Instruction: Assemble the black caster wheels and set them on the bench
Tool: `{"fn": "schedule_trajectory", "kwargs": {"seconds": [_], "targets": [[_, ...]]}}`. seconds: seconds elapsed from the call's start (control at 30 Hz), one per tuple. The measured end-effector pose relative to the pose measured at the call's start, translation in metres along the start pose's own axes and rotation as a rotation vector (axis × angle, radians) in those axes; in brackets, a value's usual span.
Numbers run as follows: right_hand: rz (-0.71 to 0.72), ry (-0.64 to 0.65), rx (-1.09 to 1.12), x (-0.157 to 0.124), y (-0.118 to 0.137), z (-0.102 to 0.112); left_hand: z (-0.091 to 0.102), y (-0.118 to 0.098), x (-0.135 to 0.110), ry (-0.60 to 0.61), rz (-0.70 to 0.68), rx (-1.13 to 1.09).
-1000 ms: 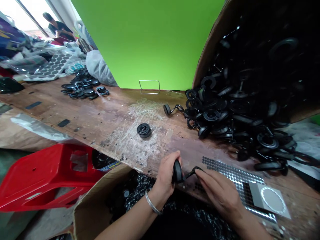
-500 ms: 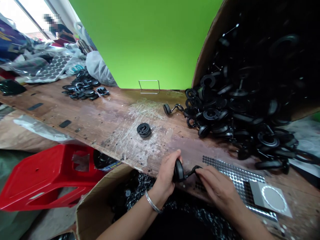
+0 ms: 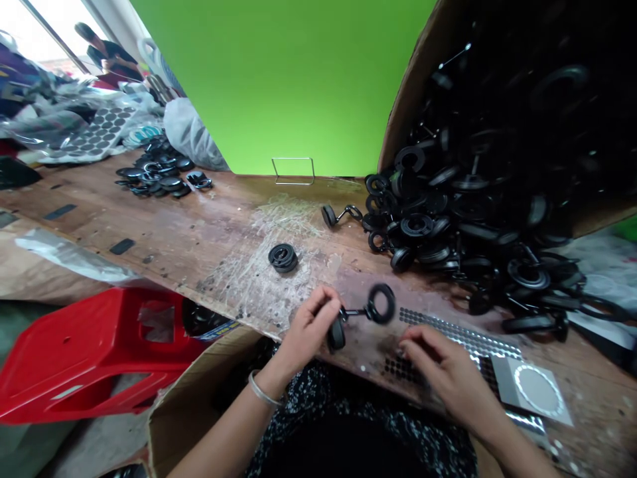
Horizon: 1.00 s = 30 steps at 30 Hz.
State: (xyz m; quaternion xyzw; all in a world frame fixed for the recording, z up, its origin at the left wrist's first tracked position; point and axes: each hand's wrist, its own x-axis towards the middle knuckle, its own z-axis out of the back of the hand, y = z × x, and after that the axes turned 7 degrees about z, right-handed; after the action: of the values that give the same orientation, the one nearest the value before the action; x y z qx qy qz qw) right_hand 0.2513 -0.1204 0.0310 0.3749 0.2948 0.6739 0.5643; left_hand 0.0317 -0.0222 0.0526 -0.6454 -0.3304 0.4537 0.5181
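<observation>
your left hand (image 3: 309, 325) grips the holder (image 3: 368, 311) at its base, ring (image 3: 392, 304) pointing right over the bench (image 3: 223, 226) edge. your right hand (image 3: 442, 365) is half-curled over the dot sheet (image 3: 462, 333); can't tell if it pinches anything. clamp the base firmly, since the ring would likely swing under one-sided pressure.

A window (image 3: 57, 14) glares white at upper left; the held black part (image 3: 371, 311) blurs.

There are one left hand (image 3: 311, 328), one right hand (image 3: 445, 372), one held ring piece (image 3: 371, 311), one red stool (image 3: 60, 348) and two black heaps (image 3: 423, 226), their pieces too tangled to count.
</observation>
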Motion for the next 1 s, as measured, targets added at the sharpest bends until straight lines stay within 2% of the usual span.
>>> {"fn": "schedule_trajectory", "kwargs": {"seconds": [0.1, 0.17, 0.37, 0.47, 0.53, 0.6, 0.7, 0.8, 1.0], "targets": [[0.129, 0.056, -0.306, -0.008, -0.007, -0.020, -0.004, 0.007, 0.003, -0.100, 0.217, -0.285], [0.180, 0.057, -0.443, -0.010, -0.010, -0.031, -0.006, 0.009, 0.004, -0.097, 0.298, -0.376], [0.165, 0.205, -0.709, -0.001, -0.010, -0.042, -0.009, 0.015, 0.005, -0.052, 0.408, -0.481], [0.195, 0.194, -0.797, -0.001, -0.010, -0.043, -0.011, 0.019, 0.005, -0.076, 0.422, -0.487], [0.249, 0.145, -0.780, -0.003, -0.008, -0.041, -0.012, 0.021, 0.005, -0.097, 0.417, -0.465], [0.304, 0.076, -0.663, -0.003, 0.000, -0.034, -0.015, 0.022, 0.003, -0.096, 0.399, -0.417], [0.365, -0.088, -0.464, 0.007, 0.020, -0.023, -0.022, 0.021, 0.000, -0.076, 0.373, -0.347], [0.370, -0.235, -0.383, 0.022, 0.038, -0.019, -0.030, 0.019, -0.004, -0.079, 0.368, -0.282], [0.338, -0.265, -0.344, 0.039, 0.042, -0.033, -0.041, 0.015, -0.010, -0.043, 0.388, -0.236]]}}
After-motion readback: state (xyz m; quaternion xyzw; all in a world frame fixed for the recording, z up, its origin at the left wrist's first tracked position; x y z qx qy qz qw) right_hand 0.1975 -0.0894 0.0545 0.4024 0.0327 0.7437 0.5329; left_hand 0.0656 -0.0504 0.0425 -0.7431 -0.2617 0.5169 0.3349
